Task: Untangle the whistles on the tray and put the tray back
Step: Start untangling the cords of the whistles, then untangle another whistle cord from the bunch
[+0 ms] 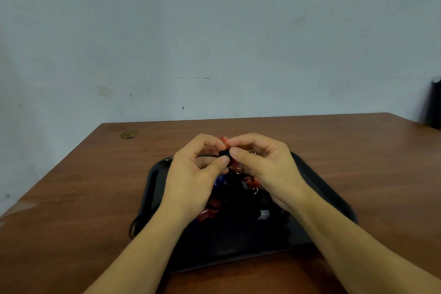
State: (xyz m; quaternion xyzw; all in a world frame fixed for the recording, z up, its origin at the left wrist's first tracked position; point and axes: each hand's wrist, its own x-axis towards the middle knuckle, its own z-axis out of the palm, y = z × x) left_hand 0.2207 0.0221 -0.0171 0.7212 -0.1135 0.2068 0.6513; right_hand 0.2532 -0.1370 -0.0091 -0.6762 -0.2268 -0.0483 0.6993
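Note:
A black tray (317,188) lies on the brown table in front of me. Above its far half, my left hand (193,172) and my right hand (265,167) meet and pinch a tangled bunch of whistles (225,154): a red whistle tip sticks up between the fingertips, and a black cord knot sits between my thumbs. More of the bunch hangs below: red whistles (210,212), a blue one (218,181), a clear one (263,215) and metal rings (254,190), resting on the tray. Much of the tangle is hidden by my hands.
Black cord loops (136,227) spill over the tray's left edge onto the wooden table (95,174). A small brass-coloured round object (128,134) lies at the table's far left corner. A dark upright object (433,105) stands at the far right edge. A pale wall lies behind.

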